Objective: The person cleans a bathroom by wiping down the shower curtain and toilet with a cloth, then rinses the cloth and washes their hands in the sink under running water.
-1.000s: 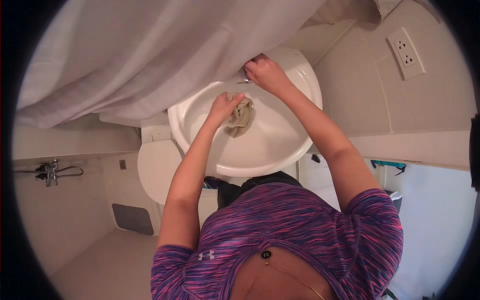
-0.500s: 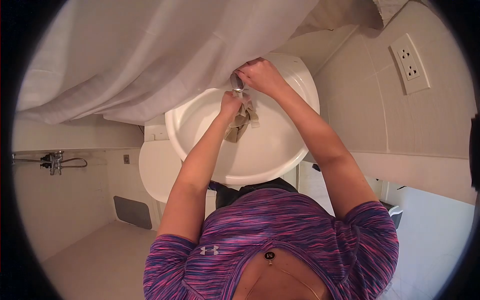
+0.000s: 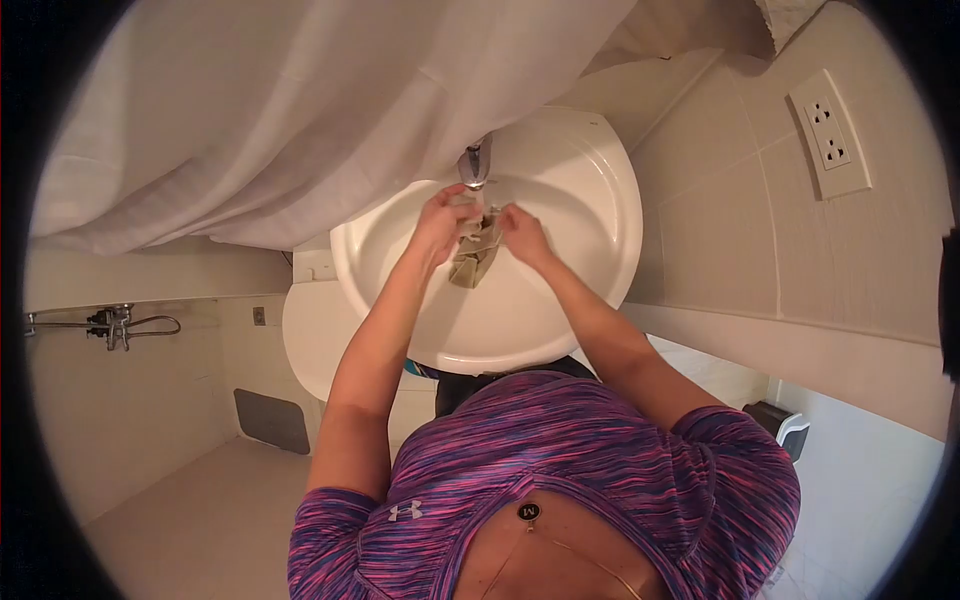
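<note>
A beige, crumpled cloth point(image 3: 467, 272) hangs inside the white washbasin point(image 3: 540, 320), below the metal faucet point(image 3: 474, 170). What looks like a thin stream of water falls from the spout. Just left of the stream is my left hand point(image 3: 438, 228), its fingers apart and close to the top of the cloth. On the other side, my right hand point(image 3: 525, 238) has its fingers closed on the cloth's upper right edge. The exact shape of the cloth is hard to make out between my hands.
A white curtain point(image 3: 300, 110) drapes over the basin's far left side, close to the faucet. Left of the basin is a white toilet lid point(image 3: 320, 335). A wall outlet point(image 3: 832, 140) is on the right, and a shower valve point(image 3: 118, 325) on the far left.
My right hand has left the top of the faucet and come down to the cloth. My left hand has loosened its fingers and shifted slightly left. Water now seems to run.
</note>
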### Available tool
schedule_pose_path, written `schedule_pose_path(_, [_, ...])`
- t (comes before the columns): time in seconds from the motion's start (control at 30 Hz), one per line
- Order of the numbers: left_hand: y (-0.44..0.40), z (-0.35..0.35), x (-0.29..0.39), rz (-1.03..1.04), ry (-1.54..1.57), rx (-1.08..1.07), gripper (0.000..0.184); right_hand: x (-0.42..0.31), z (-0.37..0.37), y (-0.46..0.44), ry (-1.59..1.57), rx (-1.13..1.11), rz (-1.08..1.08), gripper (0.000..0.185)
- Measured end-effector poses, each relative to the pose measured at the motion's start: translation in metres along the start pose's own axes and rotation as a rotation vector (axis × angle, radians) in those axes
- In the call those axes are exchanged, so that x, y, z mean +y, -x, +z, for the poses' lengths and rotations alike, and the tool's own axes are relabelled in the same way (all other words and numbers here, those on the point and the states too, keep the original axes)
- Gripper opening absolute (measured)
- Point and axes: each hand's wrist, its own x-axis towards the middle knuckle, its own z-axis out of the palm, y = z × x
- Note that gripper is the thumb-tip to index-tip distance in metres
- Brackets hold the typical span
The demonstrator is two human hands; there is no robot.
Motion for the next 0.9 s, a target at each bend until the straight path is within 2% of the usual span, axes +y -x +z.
schedule_pose_path(0.03, [0.001, -0.013, -0.002, 0.131, -0.334, 0.098, 0.031, 0.000, -0.007, -0.010, -0.099, -0.013, -0.071, 0.015])
schedule_pose_path(0.07, [0.010, -0.023, 0.009, 0.128, -0.340, 0.104, 0.031, -0.001, -0.014, -0.019, -0.198, -0.028, -0.141, 0.016])
schedule_pose_path(0.1, [0.022, -0.030, 0.028, 0.090, -0.688, 0.074, 0.035, -0.003, -0.019, -0.022, -0.295, -0.043, -0.211, 0.017])
schedule_pose_path(0.13, [0.030, -0.036, 0.039, 0.049, -1.035, 0.039, 0.040, -0.018, -0.031, -0.018, -0.298, -0.049, -0.211, 0.017])
schedule_pose_path(0.17, [0.029, -0.044, 0.034, 0.048, -1.037, 0.043, 0.040, -0.045, -0.050, -0.011, -0.298, -0.136, -0.106, 0.019])
schedule_pose_path(0.2, [0.025, -0.053, 0.024, 0.143, -0.894, 0.060, 0.037, -0.061, -0.059, -0.008, -0.296, -0.221, 0.000, 0.020])
schedule_pose_path(0.23, [0.022, -0.061, 0.014, 0.237, -0.748, 0.075, 0.035, -0.054, -0.052, -0.014, -0.297, -0.222, 0.000, 0.020])
schedule_pose_path(0.27, [0.020, -0.060, 0.007, 0.235, -0.748, 0.076, 0.035, -0.040, -0.040, -0.025, -0.452, -0.184, -0.003, 0.022])
schedule_pose_path(0.3, [0.019, -0.053, 0.000, 0.100, -0.170, 0.006, 0.033, -0.037, -0.031, -0.029, -0.606, -0.146, -0.006, 0.023])
schedule_pose_path(0.33, [0.017, -0.043, -0.007, -0.036, 0.407, -0.062, 0.033, -0.034, -0.011, -0.025, -0.605, -0.148, -0.006, 0.023])
schedule_pose_path(0.4, [0.013, -0.001, -0.024, -0.237, 0.531, 0.184, 0.036, -0.050, 0.038, -0.001, -0.287, 0.124, -0.159, 0.022])
schedule_pose_path(0.43, [0.001, -0.009, -0.047, -0.237, 0.533, 0.187, 0.036, -0.056, 0.043, 0.005, -0.287, 0.121, -0.160, 0.022])
schedule_pose_path(0.47, [-0.020, -0.022, -0.088, -0.099, 0.708, -0.135, 0.038, -0.062, 0.045, 0.011, -0.142, 0.136, -0.314, 0.024])
schedule_pose_path(0.5, [-0.020, -0.019, -0.089, 0.046, 0.870, -0.463, 0.040, -0.064, 0.046, 0.012, 0.005, 0.150, -0.467, 0.026])
schedule_pose_path(0.53, [-0.021, -0.015, -0.090, 0.044, 0.873, -0.460, 0.040, -0.056, 0.045, 0.002, -0.125, 0.228, -0.392, 0.031])
schedule_pose_path(0.57, [0.000, 0.009, -0.049, -0.144, 0.607, -0.158, 0.044, -0.042, 0.042, -0.010, -0.125, 0.226, -0.390, 0.031])
schedule_pose_path(0.6, [0.011, 0.023, -0.020, -0.320, 0.325, 0.138, 0.048, -0.028, 0.033, -0.024, 0.025, 0.289, -0.380, 0.029])
schedule_pose_path(0.63, [0.012, 0.019, -0.012, -0.320, 0.319, 0.138, 0.048, -0.017, 0.022, -0.030, 0.174, 0.353, -0.365, 0.027])
schedule_pose_path(0.67, [0.011, 0.009, -0.005, -0.321, 0.438, 0.102, 0.052, -0.017, 0.005, -0.029, 0.170, 0.355, -0.361, 0.027])
schedule_pose_path(0.73, [0.007, -0.021, -0.002, -0.316, 0.586, 0.003, 0.065, -0.027, -0.036, -0.020, -0.046, -0.409, 0.119, 0.027])
schedule_pose_path(0.87, [0.001, -0.039, -0.040, -0.277, 0.691, -0.069, 0.065, 0.000, -0.040, -0.030, -0.175, -0.438, 0.070, 0.031])
schedule_pose_path(0.9, [0.000, -0.029, -0.053, -0.346, 0.711, -0.071, 0.062, -0.008, -0.023, -0.025, -0.353, -0.311, 0.047, 0.030])
